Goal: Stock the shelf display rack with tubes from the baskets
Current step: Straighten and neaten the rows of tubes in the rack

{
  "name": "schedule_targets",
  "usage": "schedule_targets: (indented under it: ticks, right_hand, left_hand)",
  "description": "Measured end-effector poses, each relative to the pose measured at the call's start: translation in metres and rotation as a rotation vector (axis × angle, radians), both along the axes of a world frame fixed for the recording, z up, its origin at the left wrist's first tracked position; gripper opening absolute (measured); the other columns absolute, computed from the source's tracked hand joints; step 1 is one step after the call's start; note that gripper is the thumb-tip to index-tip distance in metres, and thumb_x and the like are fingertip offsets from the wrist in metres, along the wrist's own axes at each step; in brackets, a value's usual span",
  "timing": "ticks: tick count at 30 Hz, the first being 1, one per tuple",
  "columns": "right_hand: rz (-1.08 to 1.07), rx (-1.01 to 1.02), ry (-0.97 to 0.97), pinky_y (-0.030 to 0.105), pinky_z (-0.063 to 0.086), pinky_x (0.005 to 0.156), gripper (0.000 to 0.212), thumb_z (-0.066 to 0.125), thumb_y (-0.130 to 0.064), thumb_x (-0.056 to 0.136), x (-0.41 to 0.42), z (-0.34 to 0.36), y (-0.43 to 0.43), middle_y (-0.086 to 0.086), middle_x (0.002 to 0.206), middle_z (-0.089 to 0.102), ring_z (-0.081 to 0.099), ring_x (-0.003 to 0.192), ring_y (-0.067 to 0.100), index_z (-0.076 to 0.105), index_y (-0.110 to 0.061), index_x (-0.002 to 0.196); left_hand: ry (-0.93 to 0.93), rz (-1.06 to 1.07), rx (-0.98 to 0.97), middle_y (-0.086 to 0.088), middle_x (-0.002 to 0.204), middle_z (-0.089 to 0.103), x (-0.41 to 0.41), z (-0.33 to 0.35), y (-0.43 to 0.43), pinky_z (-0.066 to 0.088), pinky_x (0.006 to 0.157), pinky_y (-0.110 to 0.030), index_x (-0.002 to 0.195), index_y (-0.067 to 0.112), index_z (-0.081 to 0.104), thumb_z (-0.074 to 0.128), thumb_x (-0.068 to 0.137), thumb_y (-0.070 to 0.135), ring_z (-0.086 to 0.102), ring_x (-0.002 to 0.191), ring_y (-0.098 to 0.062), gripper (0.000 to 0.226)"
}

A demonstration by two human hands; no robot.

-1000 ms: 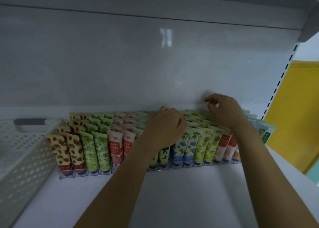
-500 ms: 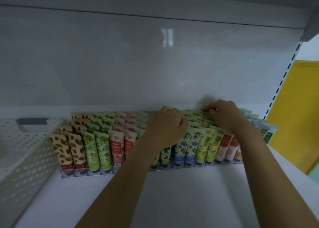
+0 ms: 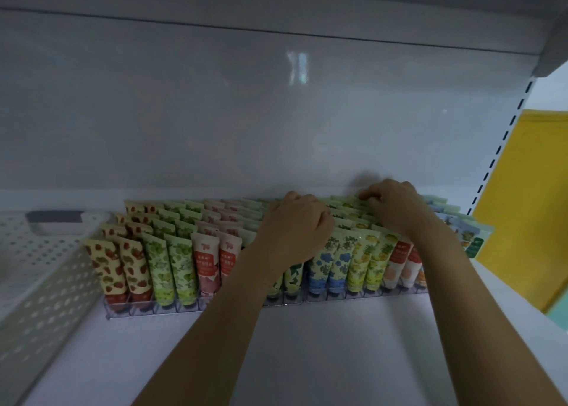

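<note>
A clear display rack point(image 3: 159, 309) on the white shelf holds rows of upright tubes: strawberry print point(image 3: 107, 267), green point(image 3: 172, 264), pink point(image 3: 206, 261), blue-flowered point(image 3: 319, 267), yellow point(image 3: 359, 264) and orange point(image 3: 396, 264). My left hand point(image 3: 295, 230) lies over the middle rows, its fingers curled down over the tube tops. My right hand point(image 3: 396, 209) is at the back right of the rack, fingertips pinching the top of a green tube point(image 3: 347, 202) in the rear row. The tubes under both hands are hidden.
A white perforated basket point(image 3: 46, 276) with a grey handle stands left of the rack, its contents out of sight. The shelf's back wall rises just behind the tubes. A slotted upright point(image 3: 498, 150) and a yellow panel point(image 3: 528, 206) stand on the right.
My right hand has dropped from just above the rear row down onto the tube tops at the back right. My left hand has stayed on the middle rows.
</note>
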State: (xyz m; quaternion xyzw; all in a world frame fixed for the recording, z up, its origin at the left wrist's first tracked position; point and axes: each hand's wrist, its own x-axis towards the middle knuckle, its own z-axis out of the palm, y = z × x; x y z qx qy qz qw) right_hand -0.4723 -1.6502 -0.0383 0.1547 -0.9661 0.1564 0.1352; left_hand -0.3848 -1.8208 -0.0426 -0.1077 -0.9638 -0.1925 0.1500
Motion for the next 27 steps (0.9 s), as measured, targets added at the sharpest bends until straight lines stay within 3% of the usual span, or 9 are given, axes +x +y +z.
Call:
schedule_targets:
  ticks: [7, 14, 18, 23, 27]
  right_hand:
    - [0.009, -0.038, 0.002, 0.045, 0.037, 0.102, 0.033, 0.039, -0.013, 0.093, 0.005, 0.003, 0.000, 0.009, 0.121, 0.060, 0.047, 0.116, 0.034, 0.065, -0.015, 0.113]
    - [-0.139, -0.285, 0.105, 0.039, 0.044, 0.093, 0.028, 0.047, -0.007, 0.089, 0.011, 0.015, 0.027, 0.010, 0.115, 0.065, 0.058, 0.103, 0.031, 0.067, -0.012, 0.108]
    - [-0.177, -0.308, 0.056, 0.032, 0.044, 0.083, 0.027, 0.049, -0.007, 0.089, 0.012, 0.013, 0.037, 0.011, 0.112, 0.065, 0.061, 0.096, 0.030, 0.067, -0.011, 0.108]
    - [-0.162, -0.281, 0.011, 0.035, 0.044, 0.087, 0.025, 0.050, -0.008, 0.090, 0.010, 0.012, 0.034, 0.012, 0.115, 0.064, 0.059, 0.102, 0.031, 0.068, -0.011, 0.107]
    - [-0.134, -0.217, -0.051, 0.027, 0.039, 0.082, 0.028, 0.046, -0.007, 0.090, 0.009, 0.010, 0.029, 0.009, 0.117, 0.064, 0.056, 0.105, 0.028, 0.068, -0.009, 0.107]
  left_hand:
    - [-0.020, 0.001, -0.006, -0.001, 0.120, 0.056, 0.001, 0.002, 0.000, 0.032, 0.095, -0.033, 0.117, 0.013, 0.059, 0.027, 0.098, 0.025, 0.041, 0.112, -0.019, 0.039]
    - [0.022, -0.048, 0.013, -0.001, 0.124, 0.055, 0.001, 0.000, 0.003, 0.034, 0.100, -0.037, 0.120, 0.014, 0.057, 0.028, 0.097, 0.024, 0.042, 0.114, -0.019, 0.038]
    - [0.133, -0.132, 0.008, -0.002, 0.123, 0.058, 0.004, -0.005, 0.017, 0.035, 0.098, -0.035, 0.118, 0.012, 0.060, 0.019, 0.085, 0.031, 0.047, 0.113, -0.019, 0.055]
    - [0.215, -0.162, -0.039, -0.003, 0.121, 0.061, 0.003, -0.011, 0.026, 0.032, 0.097, -0.036, 0.113, 0.010, 0.062, 0.011, 0.077, 0.039, 0.053, 0.110, -0.021, 0.070]
    - [0.148, -0.152, -0.059, 0.000, 0.129, 0.056, 0.004, -0.011, 0.027, 0.029, 0.102, -0.036, 0.121, 0.014, 0.058, 0.015, 0.083, 0.036, 0.049, 0.116, -0.019, 0.061]
